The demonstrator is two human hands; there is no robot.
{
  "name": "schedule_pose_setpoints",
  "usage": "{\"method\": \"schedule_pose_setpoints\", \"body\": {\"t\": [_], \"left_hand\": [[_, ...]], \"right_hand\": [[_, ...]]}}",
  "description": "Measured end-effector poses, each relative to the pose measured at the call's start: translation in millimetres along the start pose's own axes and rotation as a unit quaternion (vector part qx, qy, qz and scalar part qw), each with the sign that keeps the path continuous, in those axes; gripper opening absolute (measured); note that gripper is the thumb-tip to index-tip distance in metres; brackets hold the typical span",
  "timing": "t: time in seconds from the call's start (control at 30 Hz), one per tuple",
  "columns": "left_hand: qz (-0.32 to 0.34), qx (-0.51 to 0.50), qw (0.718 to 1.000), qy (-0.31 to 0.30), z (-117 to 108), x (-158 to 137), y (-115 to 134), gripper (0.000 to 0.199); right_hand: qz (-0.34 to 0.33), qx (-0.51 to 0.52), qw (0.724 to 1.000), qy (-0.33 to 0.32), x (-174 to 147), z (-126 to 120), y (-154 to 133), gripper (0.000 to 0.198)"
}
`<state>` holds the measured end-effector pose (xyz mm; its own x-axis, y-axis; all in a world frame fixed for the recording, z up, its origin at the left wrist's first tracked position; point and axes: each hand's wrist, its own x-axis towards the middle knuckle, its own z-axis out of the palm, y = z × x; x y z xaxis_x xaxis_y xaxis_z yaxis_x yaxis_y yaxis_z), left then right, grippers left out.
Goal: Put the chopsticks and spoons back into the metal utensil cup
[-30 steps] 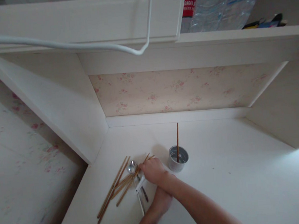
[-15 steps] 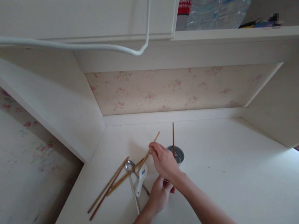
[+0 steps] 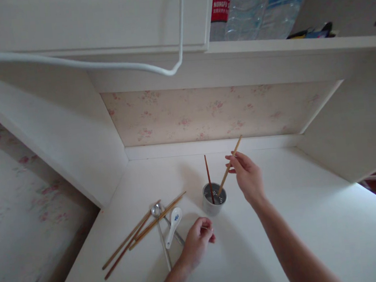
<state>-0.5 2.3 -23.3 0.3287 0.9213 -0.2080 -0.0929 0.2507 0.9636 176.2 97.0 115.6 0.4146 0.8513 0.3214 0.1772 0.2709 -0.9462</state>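
My right hand [image 3: 247,175] pinches a light wooden chopstick [image 3: 230,165]. The chopstick slants down, its lower end inside the mouth of a grey metal holder [image 3: 214,210] with holes in its bottom. A darker reddish chopstick [image 3: 208,174] stands in that holder, leaning slightly left. Just below the holder, my left hand [image 3: 198,240] is closed with curled fingers; whatever may be between them I cannot make out. Left of it lie a white ceramic spoon [image 3: 173,228] with a blue mark, a long-handled metal spoon [image 3: 156,210], another metal utensil partly covered, and several loose chopsticks [image 3: 127,243].
The white tabletop [image 3: 282,242] is bounded by a left side panel [image 3: 59,139] and a floral-papered back wall [image 3: 199,113]. Overhead, a shelf holds large water bottles [image 3: 249,8], and a white cable [image 3: 109,65] hangs before the cabinet door.
My right hand has moved right from the loose chopsticks to the holder, bringing a light chopstick whose lower end is now in its mouth. My left hand stays nearly in place.
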Motion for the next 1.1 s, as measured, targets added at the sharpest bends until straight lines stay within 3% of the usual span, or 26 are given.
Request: {"method": "schedule_pose_setpoints", "body": {"t": [0.17, 0.47, 0.8, 1.1], "left_hand": [[-0.004, 0.006, 1.0, 0.011, 0, 2, -3, 0.025], [0.002, 0.02, 0.999, 0.034, -2, 1, -6, 0.023], [0.029, -0.007, 0.998, 0.063, 0, 4, -2, 0.071], [0.054, 0.013, 0.996, 0.075, 3, 1, -6, 0.061]], "right_hand": [[0.047, -0.071, 0.995, -0.057, -6, -2, 31, 0.04], [0.024, -0.192, 0.971, -0.137, -5, 17, 53, 0.037], [0.032, -0.193, 0.97, -0.148, -31, 11, 47, 0.033], [0.0, -0.228, 0.965, -0.13, -42, 7, 45, 0.034]]}}
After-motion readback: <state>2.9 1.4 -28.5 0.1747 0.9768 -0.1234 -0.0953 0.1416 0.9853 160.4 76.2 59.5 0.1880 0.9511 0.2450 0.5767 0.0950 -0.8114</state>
